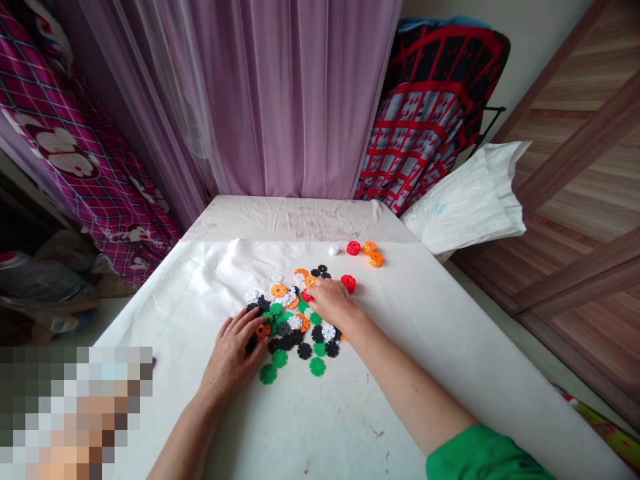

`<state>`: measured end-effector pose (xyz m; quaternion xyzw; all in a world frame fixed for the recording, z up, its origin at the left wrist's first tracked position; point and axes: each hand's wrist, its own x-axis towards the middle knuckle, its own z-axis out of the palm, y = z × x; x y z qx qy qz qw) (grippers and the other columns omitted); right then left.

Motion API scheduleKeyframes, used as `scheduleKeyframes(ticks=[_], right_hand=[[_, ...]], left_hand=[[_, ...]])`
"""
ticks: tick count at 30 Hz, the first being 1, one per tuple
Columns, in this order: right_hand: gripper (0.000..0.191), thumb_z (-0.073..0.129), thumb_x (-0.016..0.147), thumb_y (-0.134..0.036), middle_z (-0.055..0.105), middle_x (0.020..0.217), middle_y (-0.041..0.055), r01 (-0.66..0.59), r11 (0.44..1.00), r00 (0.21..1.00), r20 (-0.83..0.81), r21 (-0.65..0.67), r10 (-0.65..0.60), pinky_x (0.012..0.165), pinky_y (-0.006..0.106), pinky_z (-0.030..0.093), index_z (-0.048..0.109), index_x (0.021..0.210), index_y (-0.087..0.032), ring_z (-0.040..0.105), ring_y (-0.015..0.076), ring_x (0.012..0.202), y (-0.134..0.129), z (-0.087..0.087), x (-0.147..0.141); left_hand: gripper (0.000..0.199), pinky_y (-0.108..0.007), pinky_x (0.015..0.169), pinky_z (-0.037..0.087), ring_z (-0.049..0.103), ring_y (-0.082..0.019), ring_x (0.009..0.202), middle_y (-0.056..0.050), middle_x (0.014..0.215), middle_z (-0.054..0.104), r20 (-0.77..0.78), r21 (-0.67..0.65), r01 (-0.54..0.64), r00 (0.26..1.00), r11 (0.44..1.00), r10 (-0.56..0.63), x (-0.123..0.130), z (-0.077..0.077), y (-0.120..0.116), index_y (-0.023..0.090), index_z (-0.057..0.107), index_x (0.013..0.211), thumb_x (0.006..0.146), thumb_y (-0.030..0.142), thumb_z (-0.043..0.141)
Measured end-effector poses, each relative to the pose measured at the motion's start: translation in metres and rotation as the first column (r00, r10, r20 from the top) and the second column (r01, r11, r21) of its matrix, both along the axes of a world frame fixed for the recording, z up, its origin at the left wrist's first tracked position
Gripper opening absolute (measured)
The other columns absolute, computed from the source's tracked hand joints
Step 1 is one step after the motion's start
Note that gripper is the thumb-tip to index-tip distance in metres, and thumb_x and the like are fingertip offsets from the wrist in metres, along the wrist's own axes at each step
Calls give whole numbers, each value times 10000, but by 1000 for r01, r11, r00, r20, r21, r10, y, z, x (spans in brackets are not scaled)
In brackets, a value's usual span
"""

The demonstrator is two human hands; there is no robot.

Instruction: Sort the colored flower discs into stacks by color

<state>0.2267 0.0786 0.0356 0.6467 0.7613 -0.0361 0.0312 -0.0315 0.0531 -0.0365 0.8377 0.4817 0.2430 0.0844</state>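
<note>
Picking-over seems underway: the left hand (235,353) spreads its fingers over multicoloured flower-shaped plastic discs (283,329) on the white-clothed counter (320,427); any pinch by the right hand (334,301) is hidden; next calls for gripping one singly.

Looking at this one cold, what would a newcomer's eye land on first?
Probably the loose spread of black, green, white and orange notched discs mid-table, with the left hand at its near left and the right hand reaching over its right side. Next, the small red and orange bundles toward the table's far right. Behind the table, the tall purple curtain fills much of the background.
</note>
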Motion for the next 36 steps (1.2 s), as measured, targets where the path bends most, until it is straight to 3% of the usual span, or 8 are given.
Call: scheduleKeyframes(ticks=[7, 12, 14, 16, 18, 20, 32, 36], right_hand=[[198, 546, 901, -197, 703, 967, 114, -99, 989, 993, 79, 112, 90, 775, 294, 427, 739, 934, -174, 646, 207, 895, 3, -4, -5], [216, 534, 885, -234, 716, 877, 70, 197, 900, 936, -347, 390, -54, 730, 254, 433, 733, 809, -195, 636, 165, 790, -8, -23, 16], [193, 560, 847, -298, 723, 832, 34, 446, 833, 748, -647, 327, -147, 705, 248, 452, 730, 809, -216, 633, 153, 733, -11, -27, 35], [211, 588, 793, -370, 718, 770, 17, 654, 747, 426, -874, 118, -235, 637, 245, 461, 720, 825, -207, 622, 150, 670, -11, -27, 58], [254, 611, 733, -399, 714, 748, 24, 733, 670, 122, -947, -116, -298, 541, 230, 430, 701, 829, -182, 593, 136, 607, -9, -24, 80], [256, 635, 671, -386, 712, 741, 36, 729, 635, -25, -937, -256, -350, 471, 213, 374, 681, 790, -164, 553, 115, 553, -6, -20, 95], [140, 645, 644, -333, 678, 646, -4, 688, 671, 117, -869, -278, -480, 571, 243, 449, 639, 650, -193, 567, 128, 564, 2, -33, 100], [202, 652, 719, -394, 715, 803, 19, 734, 664, 340, -767, -145, -544, 702, 300, 487, 670, 794, -207, 645, 193, 747, -5, -27, 100]], left_hand=[[406, -535, 1114, 435, 526, -289, 1328, -85, 1389, 608, 53, 44, 64, 996, 997, -66, 0, -2, 0, 271, 656, 1250, 916, 449, 510], [409, -531, 1109, 446, 529, -290, 1323, -87, 1392, 606, 56, 56, 71, 996, 996, -75, -1, -3, 2, 262, 661, 1245, 908, 447, 523], [406, -520, 1101, 457, 536, -289, 1315, -84, 1385, 612, 61, 62, 71, 995, 996, -75, -1, -3, 3, 265, 667, 1236, 904, 452, 526], [406, -506, 1094, 467, 538, -288, 1313, -83, 1382, 614, 65, 64, 68, 995, 996, -72, 0, -3, 3, 264, 675, 1222, 905, 465, 522], [411, -503, 1088, 474, 539, -289, 1313, -84, 1385, 613, 63, 65, 65, 996, 996, -69, 0, -3, 3, 258, 681, 1210, 906, 480, 516], [419, -507, 1085, 477, 542, -294, 1309, -85, 1383, 614, 58, 66, 66, 996, 996, -70, -1, -3, 4, 257, 682, 1208, 906, 492, 511], [434, -493, 1067, 494, 546, -295, 1306, -76, 1379, 621, 38, 75, 73, 996, 994, -76, -2, -2, 5, 259, 682, 1208, 908, 514, 500], [435, -495, 1066, 494, 548, -296, 1304, -78, 1377, 622, 36, 74, 74, 996, 995, -76, -2, -2, 5, 258, 683, 1209, 909, 514, 498]])
